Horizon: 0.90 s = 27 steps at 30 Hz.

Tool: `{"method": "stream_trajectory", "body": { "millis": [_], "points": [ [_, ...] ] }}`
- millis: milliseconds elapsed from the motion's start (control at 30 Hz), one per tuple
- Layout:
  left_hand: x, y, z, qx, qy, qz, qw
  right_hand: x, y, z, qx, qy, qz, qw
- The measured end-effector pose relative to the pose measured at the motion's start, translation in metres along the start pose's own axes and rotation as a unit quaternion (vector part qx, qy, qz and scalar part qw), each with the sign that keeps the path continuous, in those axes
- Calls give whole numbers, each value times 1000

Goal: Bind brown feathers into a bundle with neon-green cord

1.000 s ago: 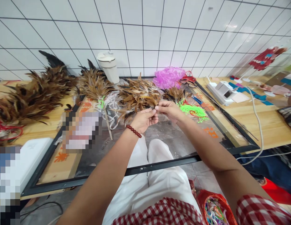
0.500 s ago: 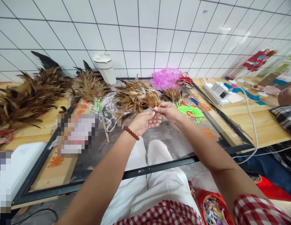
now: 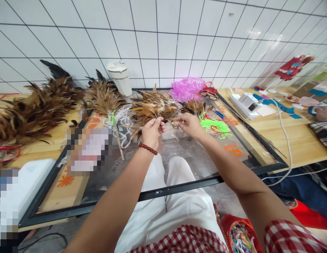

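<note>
Lying near the far edge of the black-framed surface [image 3: 180, 188], about midway between the far corners: middle feather bundle [image 3: 153, 102]. Apparently touching its near side: left hand [image 3: 152, 131], thumb and fingertips meeting, anything between them too small to tell. Hanging just to the right, apart from the first: right hand [image 3: 188, 123], fingers bent with thumb close by; cannot tell whether holding anything.

Standing at the far edge, toward the left corner: lidded cup [image 3: 119, 77]; possibly risking a knock through pushing back the stick-mounted feather bundle [image 3: 104, 96] just beside. Trailing between both bundles: white ribbon [image 3: 123, 123]; probably inviting snags, through crossing near loose feather tips. Spreading toward the right edge: green cords [image 3: 215, 125], next to right forearm; possibly risking tangling or sweeping aside through a careless elbow. Sitting at the far edge, right of middle: pink plastic bag [image 3: 187, 88]; probably shifting easily, being light. Chiefly threatening: feathers slipping, bending or scattering, through too slack or too hard a pinch.
</note>
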State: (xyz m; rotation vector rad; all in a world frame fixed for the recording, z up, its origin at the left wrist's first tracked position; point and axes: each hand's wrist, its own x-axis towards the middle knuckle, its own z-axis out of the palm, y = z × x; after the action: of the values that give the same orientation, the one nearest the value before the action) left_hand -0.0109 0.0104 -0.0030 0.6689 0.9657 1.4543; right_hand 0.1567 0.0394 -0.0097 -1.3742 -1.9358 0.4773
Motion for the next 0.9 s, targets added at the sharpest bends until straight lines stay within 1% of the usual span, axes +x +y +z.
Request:
{"method": "stream_trajectory", "body": {
  "millis": [67, 200, 267, 433, 500, 533, 600, 633, 667, 700, 733, 767, 800, 833, 867, 900],
  "points": [
    [3, 0, -2, -12, 15, 3, 1000, -1, 2, -1, -91, -15, -18, 996],
    [3, -1, -3, -11, 15, -11, 1000, -4, 2, -2, -165, -76, -54, 982],
    [2, -2, -3, -12, 18, -11, 1000, -5, 2, -3, -202, -94, -59, 973],
    [5, -6, -4, -3, 29, -6, 1000, -5, 3, -6, -303, -106, -28, 947],
    [6, -8, -4, 5, 27, -1, 1000, -5, 3, -5, -310, -102, -27, 945],
    [6, -8, -4, 8, 25, 1, 1000, -5, 2, -4, -299, -91, -25, 949],
    [5, -8, -3, 8, 23, 2, 1000, -3, 2, -3, -232, -57, -6, 971],
    [5, -8, -3, 7, 24, 1, 1000, -2, 1, -3, -165, -37, 16, 985],
    [4, -7, -2, 7, 25, -3, 1000, 0, 0, -3, -73, -22, 43, 996],
    [3, -6, -2, 8, 23, -9, 1000, 1, -1, -3, 37, -17, 71, 997],
    [3, -5, -1, 10, 19, -14, 1000, 2, -3, -3, 151, -24, 95, 984],
    [2, -5, -1, 14, 13, -20, 1000, 3, -4, -2, 253, -39, 114, 960],
    [1, -4, 0, 18, 5, -27, 999, 3, -5, -2, 332, -56, 126, 933],
    [0, -4, 0, 24, -4, -34, 999, 3, -6, -1, 382, -72, 130, 912],
    [0, -4, 0, 33, -12, -42, 998, 2, -8, 0, 405, -83, 127, 902],
    [-1, -5, 1, 43, -20, -50, 998, 1, -9, 1, 411, -86, 119, 900]
  ]
}}
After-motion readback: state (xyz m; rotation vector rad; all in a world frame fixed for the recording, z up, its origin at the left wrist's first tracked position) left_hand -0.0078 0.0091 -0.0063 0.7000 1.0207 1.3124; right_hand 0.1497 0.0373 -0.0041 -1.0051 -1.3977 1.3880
